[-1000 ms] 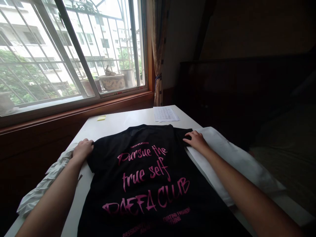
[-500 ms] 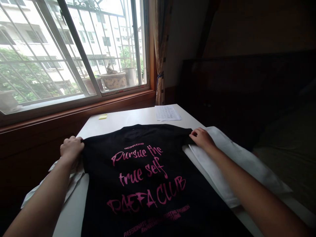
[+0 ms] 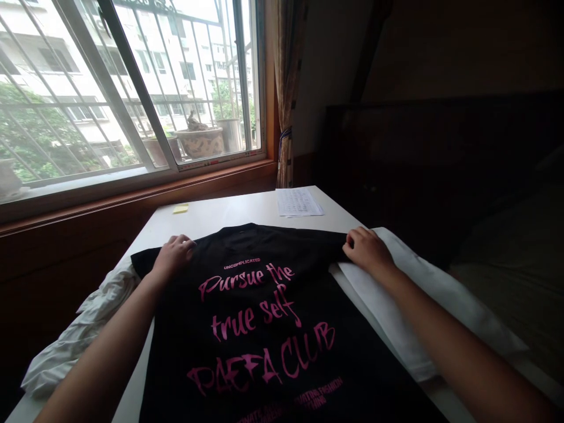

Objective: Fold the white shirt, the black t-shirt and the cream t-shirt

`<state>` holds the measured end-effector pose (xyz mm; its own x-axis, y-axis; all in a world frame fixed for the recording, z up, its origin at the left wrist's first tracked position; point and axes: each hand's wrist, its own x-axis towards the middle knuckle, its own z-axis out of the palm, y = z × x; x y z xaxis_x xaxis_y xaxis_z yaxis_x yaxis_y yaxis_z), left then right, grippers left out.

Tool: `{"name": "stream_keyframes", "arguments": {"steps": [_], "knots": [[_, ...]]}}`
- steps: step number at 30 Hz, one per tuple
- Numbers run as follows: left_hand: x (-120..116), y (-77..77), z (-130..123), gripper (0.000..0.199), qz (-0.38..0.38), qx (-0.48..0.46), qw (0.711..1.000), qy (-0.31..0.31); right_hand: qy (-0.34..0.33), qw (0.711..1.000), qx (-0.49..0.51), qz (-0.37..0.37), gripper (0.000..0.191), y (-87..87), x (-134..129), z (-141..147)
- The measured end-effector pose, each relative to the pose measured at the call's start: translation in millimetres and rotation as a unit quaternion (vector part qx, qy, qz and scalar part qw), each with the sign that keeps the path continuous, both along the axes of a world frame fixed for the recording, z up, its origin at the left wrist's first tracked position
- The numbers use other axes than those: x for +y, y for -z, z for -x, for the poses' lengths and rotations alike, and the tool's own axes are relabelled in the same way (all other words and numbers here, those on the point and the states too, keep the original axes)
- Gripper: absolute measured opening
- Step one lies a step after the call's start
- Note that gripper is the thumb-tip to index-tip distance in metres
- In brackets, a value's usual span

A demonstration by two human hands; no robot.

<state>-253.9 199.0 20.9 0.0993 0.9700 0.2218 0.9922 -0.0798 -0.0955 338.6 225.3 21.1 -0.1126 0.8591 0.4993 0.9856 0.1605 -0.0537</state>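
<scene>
While the black T-shirt (image 3: pixel 251 294) lies spread on the white surface (image 3: pixel 215 214), pink lettering up and collar at the far end, your left hand (image 3: pixel 175 254) is on its left shoulder, fingers bent; whether they pinch the fabric, you cannot tell from here. Your right hand (image 3: pixel 369 249) is closed on the end of its right sleeve. Left of the shirt you have a crumpled white cloth (image 3: pixel 81 326), and right of it a smoother white fabric (image 3: pixel 408 282). Beyond the shirt's collar are a yellow note (image 3: pixel 180 208), leftward, and printed paper (image 3: pixel 299 201), rightward.
</scene>
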Motion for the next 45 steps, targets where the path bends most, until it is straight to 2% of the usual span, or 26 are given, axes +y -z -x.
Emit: {"name": "stream_keyframes", "arguments": {"steps": [3,6,9,13,18,22,27,31,34,39,42,45], "knots": [[12,10.7,-23,0.034,0.016,-0.002,0.998,0.063,-0.038,0.999,0.001,0.013,0.006,3.9,6,21],[23,16.9,-43,0.043,0.028,0.001,0.995,0.097,-0.116,0.992,0.028,0.027,0.01,5.7,12,56],[32,16.9,-61,0.052,0.043,0.016,0.99,0.133,-0.239,0.968,0.055,0.054,0.017,9.4,19,101],[41,10.1,-82,0.046,0.064,0.043,0.98,0.182,-0.353,0.93,0.026,0.098,0.021,19.4,32,165],[46,0.4,-96,0.033,0.071,0.075,0.975,0.198,-0.418,0.9,-0.016,0.123,0.038,26.7,51,236],[47,-4.8,-91,0.03,0.07,0.088,0.975,0.19,-0.433,0.888,-0.06,0.143,0.047,22.8,66,269],[52,-5.2,-68,0.041,0.078,0.103,0.981,0.144,-0.397,0.893,-0.122,0.175,0.035,15.9,92,273],[61,1.1,-54,0.047,0.074,0.099,0.988,0.096,-0.337,0.912,-0.147,0.18,0.032,13.7,114,255],[69,8.2,-52,0.054,0.062,0.079,0.992,0.076,-0.286,0.933,-0.139,0.17,0.032,14.1,126,240],[81,20.9,-58,0.069,0.056,0.033,0.996,0.06,-0.23,0.955,-0.083,0.167,0.052,26.1,134,231],[84,26.4,-61,0.075,0.044,0.006,0.998,0.052,-0.219,0.962,-0.046,0.158,0.066,38.1,131,234],[82,29.1,-64,0.079,0.008,-0.015,0.998,0.054,-0.212,0.968,-0.012,0.135,0.071,46.8,125,238]]}}
